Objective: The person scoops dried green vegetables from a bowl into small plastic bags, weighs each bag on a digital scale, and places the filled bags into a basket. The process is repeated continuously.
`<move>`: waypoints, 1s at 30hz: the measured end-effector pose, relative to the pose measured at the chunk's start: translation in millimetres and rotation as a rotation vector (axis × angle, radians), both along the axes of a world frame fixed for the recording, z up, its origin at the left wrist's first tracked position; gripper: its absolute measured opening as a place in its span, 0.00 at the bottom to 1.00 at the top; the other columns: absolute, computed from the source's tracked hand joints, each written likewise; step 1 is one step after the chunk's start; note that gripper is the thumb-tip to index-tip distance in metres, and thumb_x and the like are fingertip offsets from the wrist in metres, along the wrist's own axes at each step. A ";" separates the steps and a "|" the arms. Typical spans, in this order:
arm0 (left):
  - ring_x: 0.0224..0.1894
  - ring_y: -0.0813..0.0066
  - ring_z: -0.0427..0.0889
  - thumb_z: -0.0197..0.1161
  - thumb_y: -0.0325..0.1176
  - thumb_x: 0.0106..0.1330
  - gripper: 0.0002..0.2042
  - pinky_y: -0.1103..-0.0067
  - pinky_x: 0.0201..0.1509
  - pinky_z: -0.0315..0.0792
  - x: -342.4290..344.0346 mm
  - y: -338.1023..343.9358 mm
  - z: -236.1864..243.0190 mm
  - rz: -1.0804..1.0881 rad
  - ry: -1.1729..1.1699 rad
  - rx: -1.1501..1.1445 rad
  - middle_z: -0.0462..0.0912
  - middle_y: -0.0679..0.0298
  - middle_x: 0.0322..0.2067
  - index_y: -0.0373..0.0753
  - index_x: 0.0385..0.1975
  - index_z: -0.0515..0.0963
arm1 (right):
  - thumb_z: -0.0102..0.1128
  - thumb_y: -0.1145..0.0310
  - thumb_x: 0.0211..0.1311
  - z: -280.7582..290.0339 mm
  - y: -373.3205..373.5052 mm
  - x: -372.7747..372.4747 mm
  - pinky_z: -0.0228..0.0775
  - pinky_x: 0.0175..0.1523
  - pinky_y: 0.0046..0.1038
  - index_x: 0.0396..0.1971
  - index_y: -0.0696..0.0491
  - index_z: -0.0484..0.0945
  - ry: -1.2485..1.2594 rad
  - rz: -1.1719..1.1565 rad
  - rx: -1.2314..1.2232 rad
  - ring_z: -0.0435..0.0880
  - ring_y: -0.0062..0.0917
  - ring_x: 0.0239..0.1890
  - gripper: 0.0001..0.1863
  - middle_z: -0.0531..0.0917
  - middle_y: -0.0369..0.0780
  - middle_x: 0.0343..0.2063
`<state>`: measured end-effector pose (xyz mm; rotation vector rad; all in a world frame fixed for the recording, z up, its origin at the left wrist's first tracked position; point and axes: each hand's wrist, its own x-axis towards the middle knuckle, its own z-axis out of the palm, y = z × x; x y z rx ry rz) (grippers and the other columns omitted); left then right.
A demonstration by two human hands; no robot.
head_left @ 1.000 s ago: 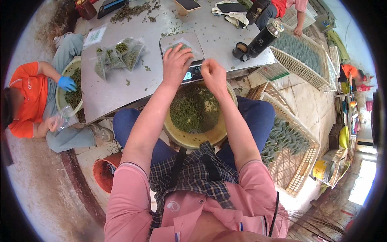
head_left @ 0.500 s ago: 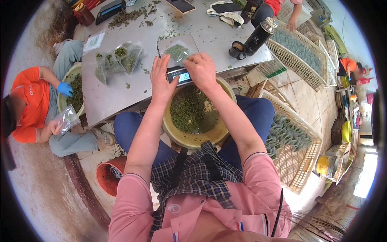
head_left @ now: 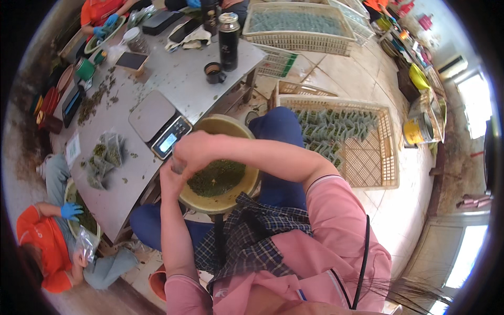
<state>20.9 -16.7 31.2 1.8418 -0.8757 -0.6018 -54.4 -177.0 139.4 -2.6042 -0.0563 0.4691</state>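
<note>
My left hand (head_left: 171,177) and my right hand (head_left: 193,149) are together above the left rim of a yellow bowl (head_left: 251,181). Both are closed on a small clear plastic bag (head_left: 179,166), mostly hidden by my fingers. In the bowl, between my knees, lie loose green buds or leaves (head_left: 216,177). Just beyond my hands, a digital scale (head_left: 153,116) with a lit display stands at the table edge, its pan bare. Several filled clear bags (head_left: 106,156) are grouped on the table to the left.
The metal table (head_left: 118,202) carries a black thermos (head_left: 228,44), a dark cup (head_left: 214,73) and a phone on a stand (head_left: 132,61). On the right floor stands a crate (head_left: 391,152) of filled bags. At lower left a co-worker (head_left: 44,239) holds a bag.
The bag has left the scale pan and is now between my hands. Both hands have drawn back from the scale and come together. The view has turned right.
</note>
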 end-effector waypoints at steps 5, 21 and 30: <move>0.42 0.78 0.79 0.71 0.31 0.50 0.21 0.79 0.48 0.72 -26.6 -1.0 -24.0 0.004 0.050 -0.131 0.84 0.60 0.38 0.30 0.44 0.78 | 0.68 0.53 0.44 -17.2 1.9 -39.1 0.76 0.36 0.38 0.31 0.52 0.84 -0.117 -0.085 0.063 0.84 0.41 0.30 0.19 0.84 0.45 0.25; 0.58 0.71 0.74 0.63 0.19 0.57 0.28 0.76 0.58 0.69 -100.7 -81.5 49.9 -0.237 0.070 -0.183 0.74 0.59 0.58 0.38 0.60 0.69 | 0.66 0.74 0.53 -57.2 -99.2 -343.6 0.73 0.45 0.28 0.30 0.53 0.84 -1.211 -1.387 0.207 0.81 0.23 0.37 0.04 0.84 0.37 0.33; 0.48 0.72 0.80 0.57 0.26 0.68 0.14 0.79 0.52 0.74 -31.9 -8.2 -42.1 0.117 0.202 0.017 0.81 0.58 0.47 0.32 0.52 0.75 | 0.53 0.51 0.61 -194.7 -272.3 -620.0 0.76 0.41 0.37 0.38 0.63 0.81 -0.653 -2.365 -0.608 0.83 0.40 0.32 0.26 0.83 0.54 0.33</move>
